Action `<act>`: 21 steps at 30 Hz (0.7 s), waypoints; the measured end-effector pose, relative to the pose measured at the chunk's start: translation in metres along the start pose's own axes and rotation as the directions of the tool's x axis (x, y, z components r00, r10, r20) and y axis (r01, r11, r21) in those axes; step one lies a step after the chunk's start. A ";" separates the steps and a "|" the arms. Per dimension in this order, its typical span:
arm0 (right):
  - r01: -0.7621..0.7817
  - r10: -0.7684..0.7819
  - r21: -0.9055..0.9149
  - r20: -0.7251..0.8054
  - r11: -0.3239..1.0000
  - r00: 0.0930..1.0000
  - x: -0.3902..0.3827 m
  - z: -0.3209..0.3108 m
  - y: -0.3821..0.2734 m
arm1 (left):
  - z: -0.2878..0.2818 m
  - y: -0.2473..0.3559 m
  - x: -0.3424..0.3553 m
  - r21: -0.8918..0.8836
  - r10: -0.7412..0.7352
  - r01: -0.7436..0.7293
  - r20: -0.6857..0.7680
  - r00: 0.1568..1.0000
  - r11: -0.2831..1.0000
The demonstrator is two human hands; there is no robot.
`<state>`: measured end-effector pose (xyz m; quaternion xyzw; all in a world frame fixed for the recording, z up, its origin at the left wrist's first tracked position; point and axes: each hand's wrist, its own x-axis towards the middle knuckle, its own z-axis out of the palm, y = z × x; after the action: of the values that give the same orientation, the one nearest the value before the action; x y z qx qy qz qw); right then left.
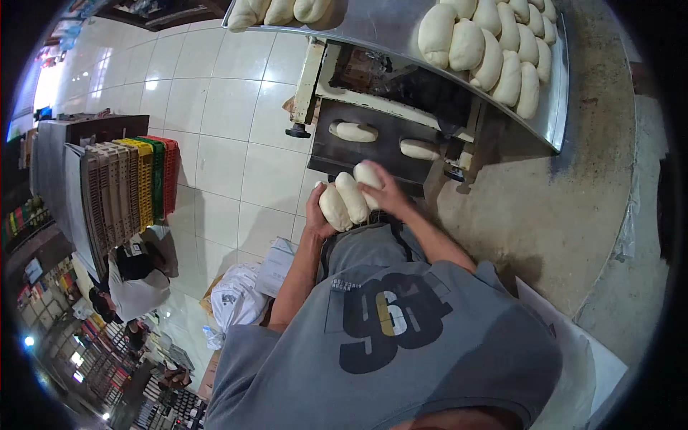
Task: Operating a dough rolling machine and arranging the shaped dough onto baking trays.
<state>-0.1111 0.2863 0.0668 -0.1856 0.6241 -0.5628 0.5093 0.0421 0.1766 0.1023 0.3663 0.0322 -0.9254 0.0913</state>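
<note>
Three pale, oval dough pieces sit side by side in front of my waist, pressed between my two hands. My left hand (317,215) is wrapped round the outer side of the left dough piece (335,208). Between the outer two stands the middle dough piece (351,197), touching the left one. My right hand (388,192) has its fingers over the right dough piece (366,178), which tilts a little away. Just beyond, one dough roll (356,132) and another dough roll (419,150) lie apart on a dark machine outlet tray (376,159).
A metal tray (373,25) above the machine carries rows of dough pieces (494,54). The machine frame (394,107) has levelling feet. Stacked plastic crates (132,183) stand left on the tiled floor (222,165). A person (136,283) is beyond them. A white sack (240,295) lies by my left arm.
</note>
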 end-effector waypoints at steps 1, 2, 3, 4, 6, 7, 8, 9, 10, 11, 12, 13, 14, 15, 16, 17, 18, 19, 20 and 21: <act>0.091 -0.094 -0.217 -0.001 0.972 0.996 -0.009 0.017 -0.011 | -0.003 0.001 -0.001 -0.003 0.004 -0.004 0.002 1.000 1.000; 0.056 -0.055 -0.104 0.010 0.993 0.998 -0.013 0.020 -0.011 | -0.007 0.002 -0.003 -0.013 0.010 -0.011 -0.016 1.000 1.000; 0.016 -0.016 0.010 0.023 1.000 1.000 -0.013 0.019 -0.011 | -0.007 0.003 -0.005 -0.024 0.015 -0.016 -0.036 0.999 1.000; -0.073 0.069 0.021 0.146 0.997 0.987 -0.011 0.007 -0.013 | -0.010 0.006 -0.013 -0.077 -0.015 0.016 0.014 1.000 0.997; -0.502 0.439 0.013 0.466 0.865 0.768 0.001 -0.021 -0.066 | -0.028 0.010 -0.029 -0.087 0.069 -0.069 -0.004 0.998 0.994; -0.409 0.381 -0.064 0.513 0.910 0.769 0.017 -0.052 -0.041 | -0.027 0.009 -0.028 -0.075 0.061 -0.060 0.007 0.998 0.995; -0.162 0.238 -0.214 0.400 0.963 0.885 0.033 -0.081 -0.008 | -0.030 0.009 -0.022 -0.065 0.044 -0.042 0.020 0.999 0.997; 0.245 -0.102 -0.571 0.272 0.783 0.957 0.042 -0.082 -0.025 | -0.043 0.007 -0.026 -0.081 0.099 -0.100 -0.015 0.995 0.992; 0.110 -0.072 -0.964 0.095 0.244 0.993 0.040 -0.091 -0.045 | -0.055 0.006 -0.030 -0.095 0.154 -0.159 -0.052 0.987 0.983; -0.055 -0.011 -0.988 -0.057 0.145 0.998 0.044 -0.116 -0.020 | -0.050 0.003 -0.027 -0.091 0.142 -0.145 -0.041 0.989 0.985; -0.136 0.173 -0.961 -0.095 0.242 0.980 0.051 -0.131 -0.017 | -0.045 0.001 -0.027 -0.119 0.154 -0.162 -0.074 0.985 0.980; -0.129 0.172 -0.963 -0.088 0.238 0.981 0.053 -0.141 -0.008 | -0.039 -0.002 -0.027 -0.147 0.166 -0.181 -0.108 0.980 0.972; -0.162 0.175 -0.958 -0.122 0.237 0.977 0.052 -0.150 0.005 | -0.032 -0.002 -0.027 -0.139 0.149 -0.160 -0.085 0.985 0.977; -0.194 0.176 -0.952 -0.154 0.238 0.972 0.052 -0.153 0.016 | -0.032 -0.001 -0.025 -0.139 0.153 -0.163 -0.083 0.985 0.977; -0.140 0.024 -0.930 -0.140 0.341 0.990 0.046 -0.157 0.026 | -0.033 0.000 -0.022 -0.138 0.146 -0.153 -0.059 0.988 0.979; -0.123 0.026 -0.932 -0.121 0.341 0.992 0.045 -0.146 0.025 | -0.036 0.001 -0.022 -0.144 0.154 -0.159 -0.044 0.987 0.977; -0.095 0.024 -0.788 -0.101 0.608 0.995 0.040 -0.136 0.021 | -0.032 0.001 -0.024 -0.148 0.172 -0.180 -0.066 0.983 0.972; -0.067 0.022 -0.571 -0.086 0.818 0.996 0.034 -0.124 0.017 | -0.029 0.003 -0.024 -0.156 0.184 -0.193 -0.074 0.980 0.969; -0.164 0.164 -0.156 -0.008 0.974 0.986 0.024 -0.115 0.017 | -0.024 0.005 -0.022 -0.148 0.143 -0.147 -0.040 0.989 0.978; -0.231 0.226 0.055 0.071 0.971 0.971 0.012 -0.092 -0.002 | -0.025 0.009 -0.024 -0.144 0.118 -0.119 -0.016 0.993 0.982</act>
<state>-0.1943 0.3233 0.0498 -0.1142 0.6066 -0.5137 0.5960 0.0784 0.1744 0.1004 0.3636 0.0778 -0.9121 0.1725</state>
